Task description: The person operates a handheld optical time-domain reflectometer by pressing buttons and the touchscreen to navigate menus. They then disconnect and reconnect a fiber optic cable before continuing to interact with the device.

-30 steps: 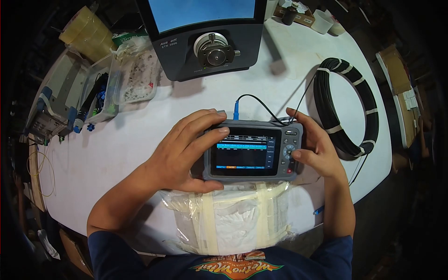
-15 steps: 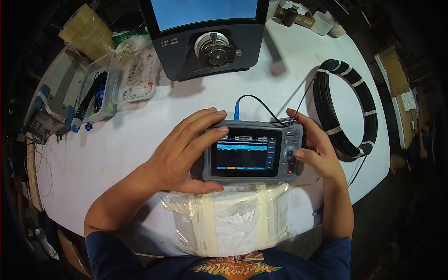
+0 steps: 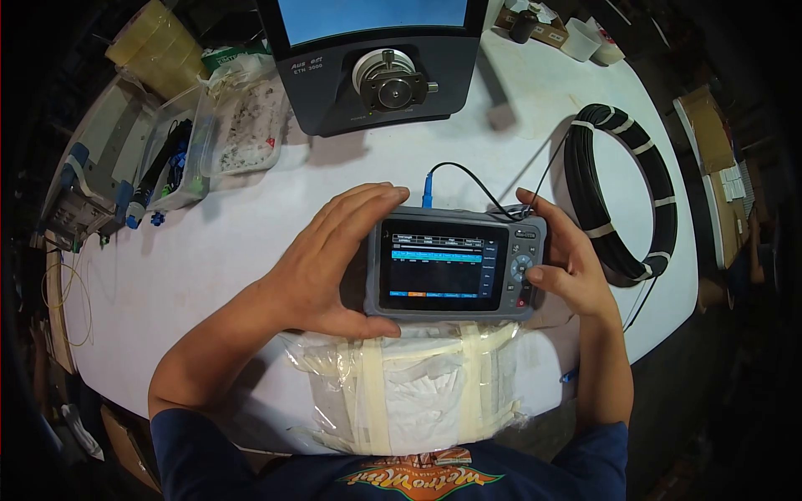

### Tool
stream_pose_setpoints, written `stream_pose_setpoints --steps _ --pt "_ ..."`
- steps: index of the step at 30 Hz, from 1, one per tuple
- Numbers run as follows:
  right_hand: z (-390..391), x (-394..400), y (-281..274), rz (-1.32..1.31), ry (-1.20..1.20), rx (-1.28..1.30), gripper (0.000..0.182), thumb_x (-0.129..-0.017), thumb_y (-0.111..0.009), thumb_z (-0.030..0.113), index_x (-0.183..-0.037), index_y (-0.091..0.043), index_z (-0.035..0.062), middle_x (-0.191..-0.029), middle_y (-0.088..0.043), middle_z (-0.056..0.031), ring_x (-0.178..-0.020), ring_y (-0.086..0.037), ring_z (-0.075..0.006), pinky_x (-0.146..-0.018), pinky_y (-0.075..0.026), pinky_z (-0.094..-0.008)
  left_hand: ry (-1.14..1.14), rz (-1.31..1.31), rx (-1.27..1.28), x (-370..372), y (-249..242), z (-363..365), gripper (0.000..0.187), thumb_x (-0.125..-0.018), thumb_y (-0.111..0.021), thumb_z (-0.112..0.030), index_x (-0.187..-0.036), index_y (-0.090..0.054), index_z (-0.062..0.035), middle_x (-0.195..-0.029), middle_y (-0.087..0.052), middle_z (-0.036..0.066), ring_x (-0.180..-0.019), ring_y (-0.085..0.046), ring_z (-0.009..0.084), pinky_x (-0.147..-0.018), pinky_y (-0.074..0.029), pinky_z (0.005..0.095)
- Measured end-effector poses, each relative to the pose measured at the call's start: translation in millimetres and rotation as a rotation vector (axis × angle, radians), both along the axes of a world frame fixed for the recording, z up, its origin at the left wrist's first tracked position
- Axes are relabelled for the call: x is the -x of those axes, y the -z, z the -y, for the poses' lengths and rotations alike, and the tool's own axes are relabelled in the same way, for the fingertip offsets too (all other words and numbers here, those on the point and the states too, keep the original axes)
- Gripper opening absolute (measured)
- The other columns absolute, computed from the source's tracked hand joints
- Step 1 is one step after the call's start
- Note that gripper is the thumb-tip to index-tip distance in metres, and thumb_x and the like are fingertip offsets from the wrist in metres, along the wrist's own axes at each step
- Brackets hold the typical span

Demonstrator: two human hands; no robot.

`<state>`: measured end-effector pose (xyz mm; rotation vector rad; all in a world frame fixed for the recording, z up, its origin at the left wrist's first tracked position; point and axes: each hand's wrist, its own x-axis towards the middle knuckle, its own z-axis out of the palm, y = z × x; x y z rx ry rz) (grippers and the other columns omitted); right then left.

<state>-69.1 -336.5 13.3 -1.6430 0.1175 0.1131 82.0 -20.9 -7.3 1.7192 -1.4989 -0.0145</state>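
A grey handheld tester (image 3: 455,265) with a lit screen sits tilted against a plastic-wrapped white bundle (image 3: 422,388). My left hand (image 3: 338,267) grips its left side, fingers along the top edge and thumb at the bottom edge. On the right side my right hand (image 3: 568,259) holds the tester, with the thumb at the edge of its round button pad. A blue connector (image 3: 428,190) stands in the top edge, and a thin black cable (image 3: 472,178) loops from it to the tester's top right corner.
A large grey device (image 3: 380,83) with a screen stands at the back. The coiled black cable (image 3: 664,200) lies to the right. At the left are clear plastic tubs (image 3: 242,138), a grey-blue instrument (image 3: 88,196) and tape rolls (image 3: 159,50). Cups (image 3: 581,40) stand back right.
The fingers of my left hand have drawn back from the screen's top left corner to the tester's edge. The tester has shifted slightly upward in view.
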Motion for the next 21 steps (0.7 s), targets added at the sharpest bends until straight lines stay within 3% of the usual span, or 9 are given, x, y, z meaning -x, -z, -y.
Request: stream_pose_setpoints --steps 6,9,11,13,21 --pt "-1.5 -0.5 -0.5 0.015 0.005 0.009 0.094 -0.077 -0.078 0.015 -0.157 -0.034 -0.0064 -0.135 -0.057 -0.0126 -0.123 -0.059 -0.0186 -0.107 -0.043 -0.0295 0.01 -0.114 -0.004 -1.4 -0.6 -0.5 0.13 -0.061 -0.096 -0.045 -0.159 -0.025 0.001 -0.154 -0.045 0.024 -0.142 -0.044 0.0427 -0.117 -0.037 0.0505" --pt "-3.8 -2.0 -1.8 -0.021 0.062 0.061 0.103 -0.069 -0.076 0.023 -0.156 -0.033 -0.0105 -0.134 -0.059 -0.0161 -0.124 -0.062 -0.0224 -0.109 -0.043 -0.0317 -0.009 -0.163 0.004 -0.7 -0.1 -0.1 0.132 -0.06 -0.096 -0.046 -0.16 -0.024 0.0005 -0.154 -0.045 0.024 -0.142 -0.044 0.0425 -0.117 -0.038 0.0501" --pt "-0.3 -0.6 0.5 0.028 0.004 0.021 0.093 -0.078 -0.078 0.016 -0.157 -0.034 -0.0071 -0.136 -0.056 -0.0137 -0.124 -0.059 -0.0189 -0.107 -0.043 -0.0296 -0.023 -0.167 -0.001 0.8 0.1 -1.2 0.131 -0.061 -0.096 -0.046 -0.161 -0.024 0.0 -0.155 -0.045 0.024 -0.142 -0.044 0.0425 -0.117 -0.038 0.0499" --pt "1.2 -1.7 1.0 0.033 0.002 0.027 0.093 -0.078 -0.078 0.017 -0.157 -0.034 -0.0071 -0.136 -0.057 -0.0136 -0.124 -0.059 -0.019 -0.107 -0.043 -0.0297 -0.02 -0.045 0.011 0.3 0.4 -1.6 0.127 -0.062 -0.095 -0.046 -0.16 -0.028 -0.0011 -0.155 -0.045 0.024 -0.142 -0.045 0.0421 -0.117 -0.038 0.0489" --pt "-2.2 -0.7 0.3 0.026 0.011 -0.004 0.091 -0.08 -0.078 0.016 -0.156 -0.035 -0.0074 -0.138 -0.057 -0.0138 -0.125 -0.059 -0.0195 -0.109 -0.043 -0.0304 -0.032 0.007 0.059 3.2 0.4 -2.0 0.109 -0.066 -0.092 -0.046 -0.152 -0.043 -0.0006 -0.151 -0.048 0.024 -0.14 -0.048 0.0415 -0.115 -0.039 0.0497"
